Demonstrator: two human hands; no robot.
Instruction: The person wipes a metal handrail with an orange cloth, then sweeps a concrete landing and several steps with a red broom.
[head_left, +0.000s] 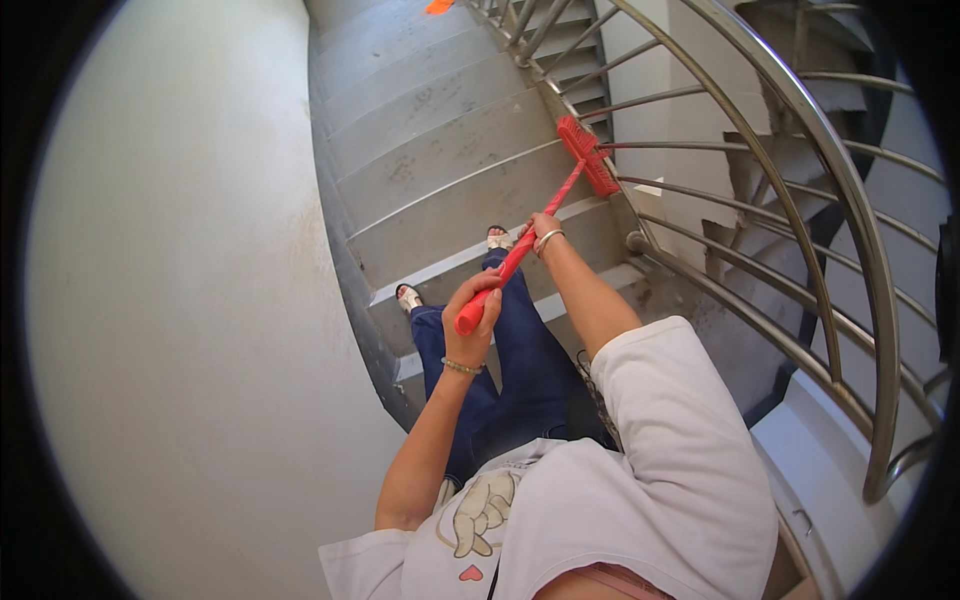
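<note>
A red broom (559, 199) slants away from me, its long handle running up and to the right. Near the handle's end my left hand (472, 307) grips it, with a beaded bracelet at the wrist. Further down the handle my right hand (543, 229) is closed around it, a silver bangle on that wrist. The red bristled head (589, 157) lies at the right end of a concrete step (465, 180), against the foot of the railing.
A metal railing (847, 187) curves along the right side, with a lower flight (577, 45) beyond its bars. To the left rises a white wall (187, 300) with a dark skirting (337, 225). Something orange (439, 7) lies far down the stairs. My sandalled feet stand on the steps.
</note>
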